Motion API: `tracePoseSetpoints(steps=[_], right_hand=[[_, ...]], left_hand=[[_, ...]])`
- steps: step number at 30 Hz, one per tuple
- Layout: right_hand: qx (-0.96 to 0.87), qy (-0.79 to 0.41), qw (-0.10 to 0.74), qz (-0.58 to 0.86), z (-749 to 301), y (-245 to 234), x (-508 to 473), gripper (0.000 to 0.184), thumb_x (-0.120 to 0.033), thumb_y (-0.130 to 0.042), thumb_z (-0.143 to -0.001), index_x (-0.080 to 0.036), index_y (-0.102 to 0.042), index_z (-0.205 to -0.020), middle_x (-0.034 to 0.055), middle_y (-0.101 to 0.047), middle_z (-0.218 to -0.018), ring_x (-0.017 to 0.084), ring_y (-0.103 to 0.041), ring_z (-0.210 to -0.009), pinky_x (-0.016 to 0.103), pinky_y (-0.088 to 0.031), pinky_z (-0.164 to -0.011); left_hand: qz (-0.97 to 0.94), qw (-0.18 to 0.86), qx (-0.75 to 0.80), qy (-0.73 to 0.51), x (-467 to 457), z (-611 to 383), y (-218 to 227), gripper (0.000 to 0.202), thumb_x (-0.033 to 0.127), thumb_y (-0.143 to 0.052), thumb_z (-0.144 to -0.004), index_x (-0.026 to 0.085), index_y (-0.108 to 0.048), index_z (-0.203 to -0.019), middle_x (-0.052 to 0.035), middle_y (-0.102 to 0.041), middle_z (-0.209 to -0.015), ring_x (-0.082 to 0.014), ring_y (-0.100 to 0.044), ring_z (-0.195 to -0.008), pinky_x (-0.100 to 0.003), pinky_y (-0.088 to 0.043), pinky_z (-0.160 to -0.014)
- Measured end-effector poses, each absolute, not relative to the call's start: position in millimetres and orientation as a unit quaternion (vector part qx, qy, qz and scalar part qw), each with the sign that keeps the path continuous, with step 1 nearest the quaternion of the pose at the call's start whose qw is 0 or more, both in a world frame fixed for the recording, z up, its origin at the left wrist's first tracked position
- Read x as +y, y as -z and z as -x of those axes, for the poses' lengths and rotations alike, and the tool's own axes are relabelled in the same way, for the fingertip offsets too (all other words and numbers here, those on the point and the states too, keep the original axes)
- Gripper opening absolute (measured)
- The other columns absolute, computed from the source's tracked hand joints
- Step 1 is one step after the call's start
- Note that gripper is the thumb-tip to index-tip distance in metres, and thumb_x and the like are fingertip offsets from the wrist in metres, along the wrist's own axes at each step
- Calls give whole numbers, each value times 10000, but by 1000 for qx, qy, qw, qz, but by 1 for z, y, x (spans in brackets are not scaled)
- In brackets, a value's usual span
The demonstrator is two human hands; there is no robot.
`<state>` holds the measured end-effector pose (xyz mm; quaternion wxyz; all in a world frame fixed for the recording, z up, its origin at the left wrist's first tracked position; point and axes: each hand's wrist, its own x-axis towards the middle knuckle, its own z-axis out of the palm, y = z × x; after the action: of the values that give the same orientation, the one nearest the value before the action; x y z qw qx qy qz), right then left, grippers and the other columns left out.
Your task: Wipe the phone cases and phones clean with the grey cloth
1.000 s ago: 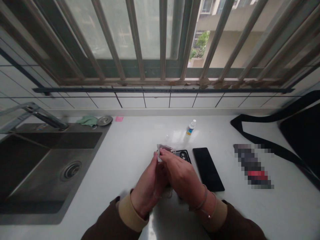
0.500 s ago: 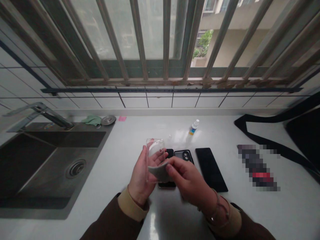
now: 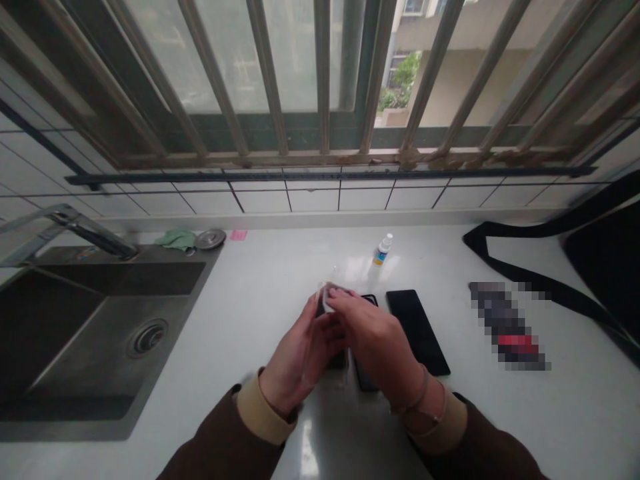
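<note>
Case [image 3: 321,293], clear, between our hands at centre | left hand [image 3: 291,353] gripping it | right hand [image 3: 377,337] pressing pale cloth [image 3: 327,302] against it | black device [image 3: 418,333] at three o'clock | we judge wiping under way, unfinished; what remains, we cannot tell

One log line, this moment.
left hand: holds clear case | right hand: holds grey cloth against case | bottle: upright beyond hands | black slab: lying flat

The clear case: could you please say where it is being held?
The left hand holds the clear case along its side; the right hand holds grey cloth against it.
</note>
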<state>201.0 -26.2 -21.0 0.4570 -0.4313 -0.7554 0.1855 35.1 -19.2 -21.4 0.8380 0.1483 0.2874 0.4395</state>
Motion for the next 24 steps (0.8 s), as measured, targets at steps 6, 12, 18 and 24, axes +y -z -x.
tracePoseSetpoints(steps=[6,12,18,24], right_hand=[[-864,-183,336,326,-186,31,-29,377,-34,-529,-1042,-218,-697,-1324,137,-757,-1439,246,-700,-1392,542,-456,-1294],[-831,-344,301,318,-190,8,-39,266,-173,-586,-1071,-244,-761,-1259,79,-844,-1147,241,-819,-1054,446,-617,-1064],[-601,-444,482,458,-201,0,-34,262,-389,-576,-1112,-248,-792,-1156,59,-841,-1065,214,-788,-929,365,-640,-856],[-677,-200,506,496,-199,17,-29,318,-225,-559,-1104,-261,-741,-1363,88,-810,-1339,259,-780,-1239,528,-531,-1218]], left_hand=[[-116,778,361,-501,-15,-28,24,470,458,-599,-1097,294,-596,-1538,-99,-780,-1242,-203,-780,-1012,-323,-626,-912],[-108,771,370,-507,-8,-17,15,508,495,-447,-1135,283,-471,-1597,-136,-778,-1072,-223,-791,-846,-358,-645,-822],[-108,784,328,-516,-8,-22,10,481,488,-455,-1135,216,-511,-1527,-152,-773,-1104,-257,-791,-954,-391,-638,-886],[-137,838,277,-449,-17,-31,14,476,513,-457,-1137,224,-572,-1497,-158,-777,-1177,-275,-788,-1046,-416,-615,-963]])
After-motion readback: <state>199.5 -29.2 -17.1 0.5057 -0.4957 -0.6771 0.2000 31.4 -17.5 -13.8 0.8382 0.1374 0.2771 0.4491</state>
